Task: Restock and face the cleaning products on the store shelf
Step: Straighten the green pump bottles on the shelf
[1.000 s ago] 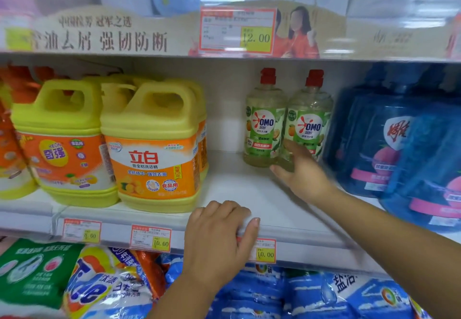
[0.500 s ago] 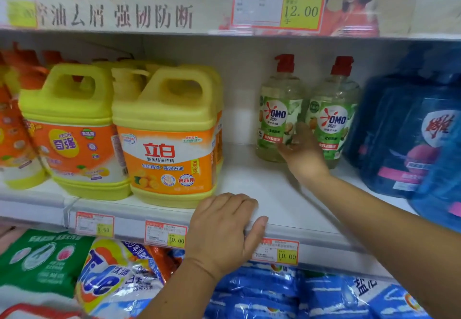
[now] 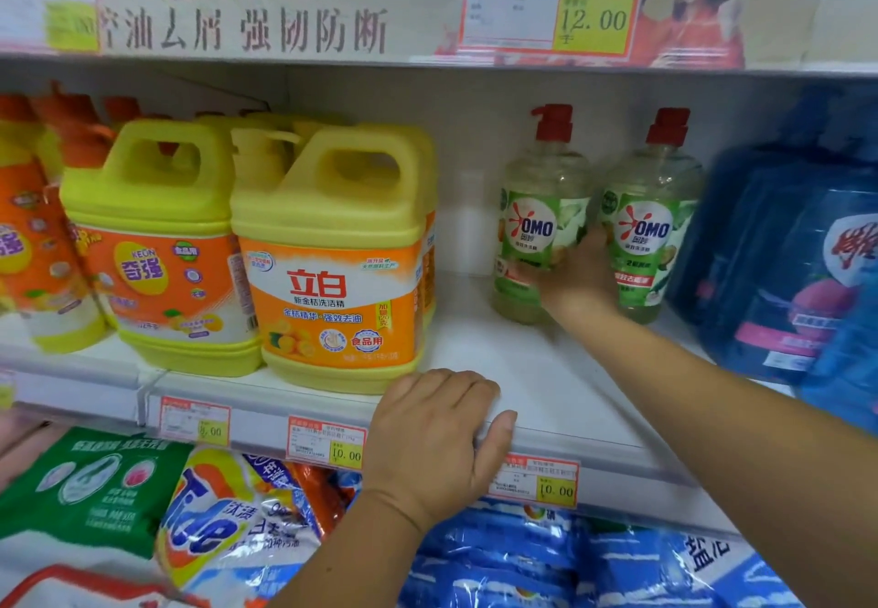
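Note:
Two clear OMO bottles with red pump tops stand at the back of the white shelf (image 3: 546, 384). My right hand (image 3: 577, 270) reaches in between them, its fingers wrapped around the lower part of the left OMO bottle (image 3: 537, 213). The right OMO bottle (image 3: 648, 227) stands upright just beside that hand. My left hand (image 3: 437, 441) rests on the shelf's front edge, fingers curled over the lip and thumb on the price rail. It holds no product.
Yellow detergent jugs (image 3: 332, 265) with orange labels fill the left of the shelf. Large blue jugs (image 3: 798, 265) crowd the right. Bare shelf lies between the yellow jugs and the OMO bottles. Detergent bags (image 3: 223, 517) are stacked on the shelf below.
My right hand has moved from the base of the right bottle to between the two bottles and closed on the left one. The view has moved closer. My left hand stayed put.

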Motion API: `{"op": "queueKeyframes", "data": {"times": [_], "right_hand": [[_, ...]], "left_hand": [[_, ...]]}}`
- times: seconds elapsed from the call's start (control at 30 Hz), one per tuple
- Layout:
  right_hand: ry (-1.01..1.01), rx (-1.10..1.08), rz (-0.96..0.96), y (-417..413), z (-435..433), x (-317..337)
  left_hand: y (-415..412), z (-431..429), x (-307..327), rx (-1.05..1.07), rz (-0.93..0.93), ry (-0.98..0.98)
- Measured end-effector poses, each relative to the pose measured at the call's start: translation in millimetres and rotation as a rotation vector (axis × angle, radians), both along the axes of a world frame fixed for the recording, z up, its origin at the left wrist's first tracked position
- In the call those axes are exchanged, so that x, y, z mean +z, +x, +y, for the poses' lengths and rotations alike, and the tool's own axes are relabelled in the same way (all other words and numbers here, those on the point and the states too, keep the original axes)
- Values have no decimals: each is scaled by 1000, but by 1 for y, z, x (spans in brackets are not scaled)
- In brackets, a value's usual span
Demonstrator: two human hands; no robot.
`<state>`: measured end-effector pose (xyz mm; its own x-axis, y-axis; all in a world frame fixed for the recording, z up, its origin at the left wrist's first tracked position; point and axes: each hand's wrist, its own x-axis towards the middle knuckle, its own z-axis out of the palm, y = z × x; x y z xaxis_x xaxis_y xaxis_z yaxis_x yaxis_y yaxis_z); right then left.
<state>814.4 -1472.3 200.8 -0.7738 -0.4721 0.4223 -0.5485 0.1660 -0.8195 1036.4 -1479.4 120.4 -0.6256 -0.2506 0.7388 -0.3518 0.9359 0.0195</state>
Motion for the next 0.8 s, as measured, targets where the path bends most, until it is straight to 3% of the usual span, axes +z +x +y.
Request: {"op": "queueKeyframes", "data": {"times": [0.2,0.43,0.57,0.7,0.8], "right_hand": [[-11,309,-163,21,60,33],[-40,324,-106,55,86,43],[-127,351,-57,83,133,29],[-204,381,-45,104,172,24],[-285,404,-61,111,196,31]], "left_hand": [[0,-2,-2,-14,37,-2],[4,6,7,0,-13,145],[11,26,21,38,-40,415],[28,59,30,-147,116,797],[37,82,42,-278,111,915]]}}
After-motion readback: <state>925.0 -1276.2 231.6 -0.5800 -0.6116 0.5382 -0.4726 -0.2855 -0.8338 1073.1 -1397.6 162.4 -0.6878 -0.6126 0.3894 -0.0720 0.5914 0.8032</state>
